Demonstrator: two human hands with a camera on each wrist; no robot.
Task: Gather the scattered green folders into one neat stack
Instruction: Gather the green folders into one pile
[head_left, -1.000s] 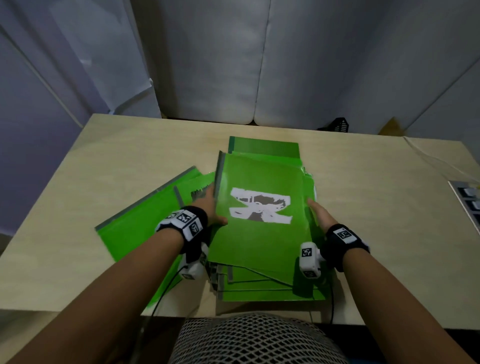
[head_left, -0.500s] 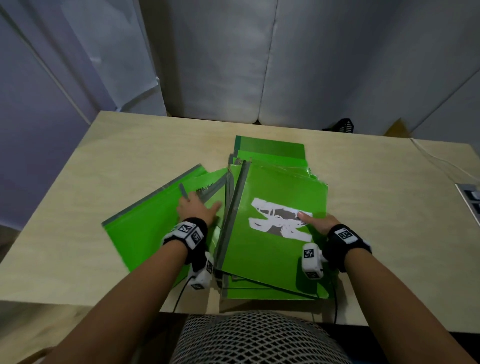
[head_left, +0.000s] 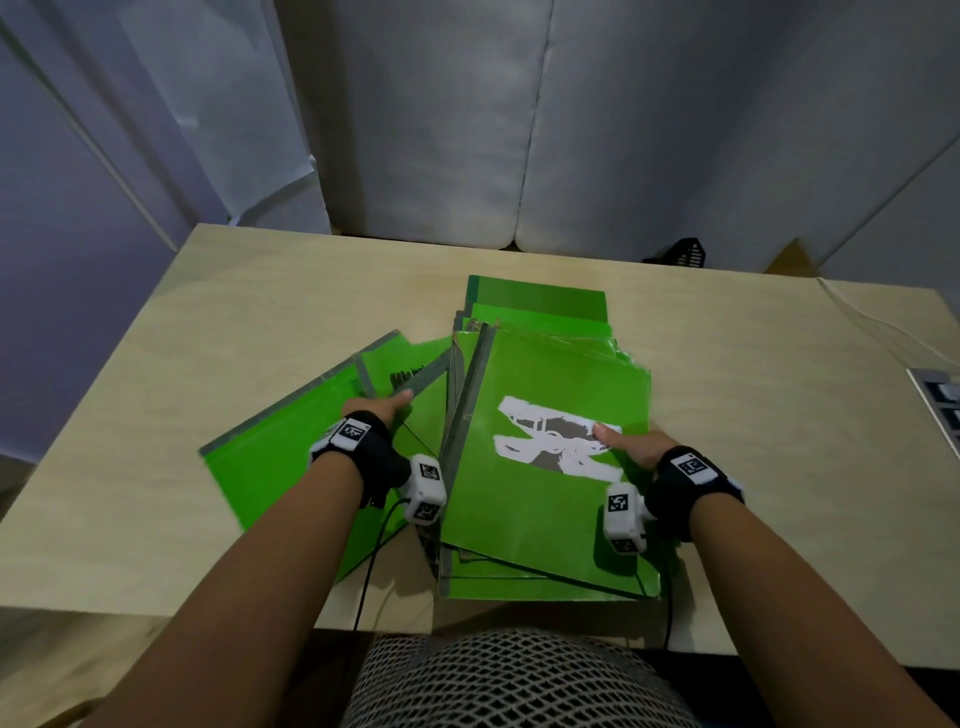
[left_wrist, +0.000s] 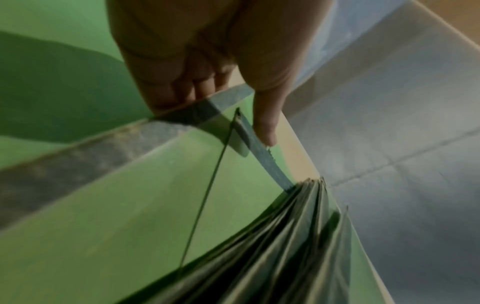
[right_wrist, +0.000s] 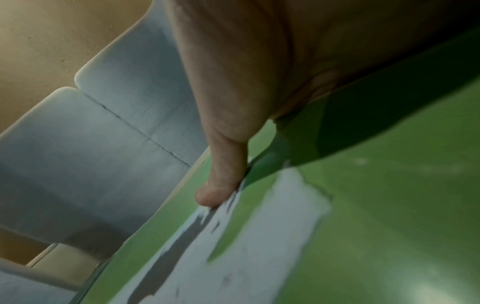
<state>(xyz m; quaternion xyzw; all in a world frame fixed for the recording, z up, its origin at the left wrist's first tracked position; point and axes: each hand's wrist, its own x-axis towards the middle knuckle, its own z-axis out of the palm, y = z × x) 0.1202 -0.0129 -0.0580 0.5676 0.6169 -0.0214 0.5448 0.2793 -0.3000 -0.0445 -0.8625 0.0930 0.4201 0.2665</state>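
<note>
A pile of green folders (head_left: 540, 301) lies mid-table. Its top folder (head_left: 545, 519), with a torn white label, sits askew, grey spine raised on the left. My right hand (head_left: 628, 447) holds this top folder (right_wrist: 389, 226) at its right edge. The thumb (right_wrist: 223, 185) presses on the label, and the fingers are hidden beneath. Left of the pile, two loose green folders (head_left: 270, 467) fan out over each other. My left hand (head_left: 376, 410) grips the upper loose folder (left_wrist: 130, 205) at its grey spine, fingers (left_wrist: 176, 96) curled over the edge, thumb on the strip.
The pale wooden table (head_left: 234, 322) has bare surface to the left, right and behind the pile. A power strip (head_left: 940, 400) and a cable (head_left: 872, 332) lie at the right edge. White padded panels (head_left: 467, 130) stand behind the table.
My left hand left the top folder's spine and moved left onto the loose folders. The top folder shifted right and turned, and my right thumb slid onto its label.
</note>
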